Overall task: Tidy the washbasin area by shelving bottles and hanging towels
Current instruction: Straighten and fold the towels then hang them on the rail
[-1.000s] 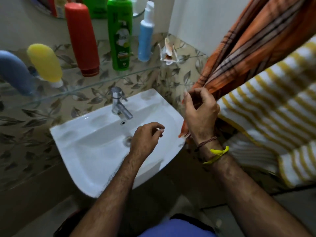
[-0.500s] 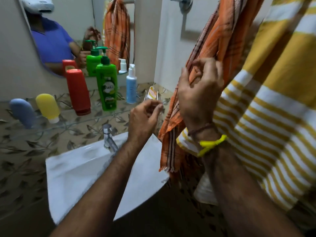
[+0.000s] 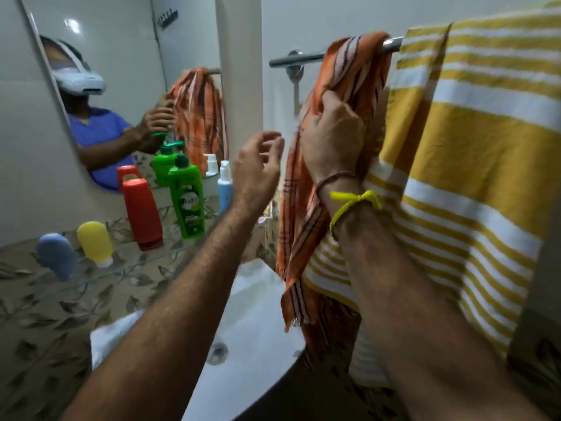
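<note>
Now the orange checked towel (image 3: 349,95) hangs bunched over the chrome towel rail (image 3: 299,58), just beside the yellow-and-white striped towel (image 3: 473,153) draped on the same rail; a second ago both hands were low over the washbasin, the right one working at the towel's lower edge, and they have since climbed to a point just under the rail. Judged from this, the hanging step is essentially made and what remains is spreading or evening the cloth, which sits gathered in a narrow rope rather than flat. The right hand (image 3: 332,138) has its fingers curled into a fold of the orange towel below the rail and grips it firmly. The left hand (image 3: 258,168) has risen beside the towel's left edge, fingers loosely spread and slightly bent, holding nothing and not clearly touching the cloth. Outward from the towels, the red bottle (image 3: 142,212), green pump bottle (image 3: 186,203), blue pump bottle (image 3: 224,186), yellow tube (image 3: 95,244) and blue tube (image 3: 56,255) stand on the glass shelf (image 3: 136,262) below the mirror (image 3: 115,86), so the shelving part appears complete. The washbasin (image 3: 258,314) lies beneath the forearms.
</note>
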